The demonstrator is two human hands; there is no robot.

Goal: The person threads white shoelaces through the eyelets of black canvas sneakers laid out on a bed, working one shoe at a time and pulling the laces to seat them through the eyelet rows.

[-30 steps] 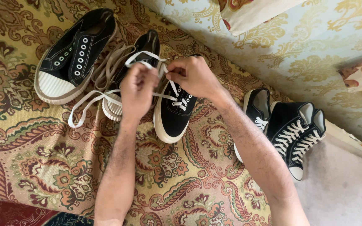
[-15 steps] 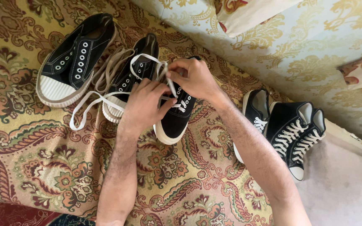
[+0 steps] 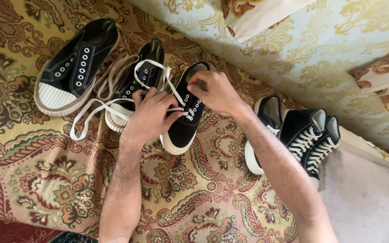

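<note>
Both hands, left (image 3: 151,114) and right (image 3: 214,92), grip the black sneaker's (image 3: 183,121) white lace (image 3: 158,72).

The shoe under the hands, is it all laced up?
No. The shoe has lace only in its lower eyelets; upper ones are bare, loose white lace trailing.

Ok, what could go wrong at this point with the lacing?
The loose white lace trails across the neighbouring sneaker and could snag on it. The left hand covers the eyelets of the shoe being laced, so one might get skipped. The right hand grips the lace near the collar; a hard pull could tip the shoe.
</note>
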